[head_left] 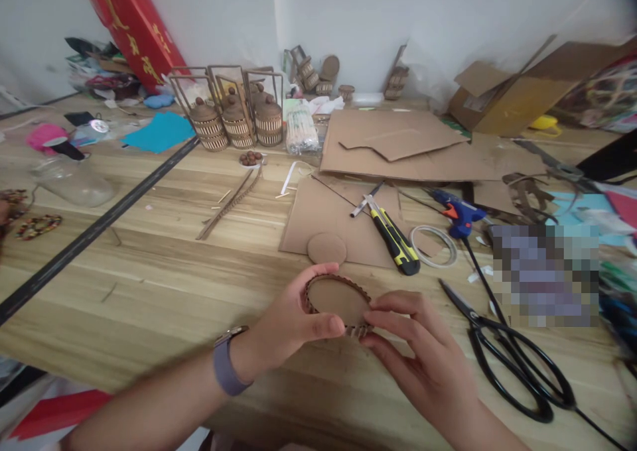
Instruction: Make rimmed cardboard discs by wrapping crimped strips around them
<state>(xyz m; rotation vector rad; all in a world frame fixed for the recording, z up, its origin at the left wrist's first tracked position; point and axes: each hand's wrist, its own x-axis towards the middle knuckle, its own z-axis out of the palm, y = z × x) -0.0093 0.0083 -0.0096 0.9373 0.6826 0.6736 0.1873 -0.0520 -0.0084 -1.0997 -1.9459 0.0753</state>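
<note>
A round cardboard disc [338, 300] with a corrugated strip around its rim is held between both hands above the table's front. My left hand [286, 322] wraps its left side, thumb along the near edge. Fingers and thumb of my right hand [418, 345] pinch the rim on the right. Just beyond lies a flat cardboard circle [326, 247], partly over a cardboard sheet [308, 215]. A yellow-and-black utility knife [393, 235] rests on that sheet. Black-handled scissors [517, 358] lie to the right of my right hand.
A blue glue gun [460, 215] and a roll of tape [432, 246] lie right of the knife. Small lidded cardboard baskets with handles [233, 119] stand at the back left. Larger cardboard sheets [398, 139] and an open box [522, 99] occupy the back right.
</note>
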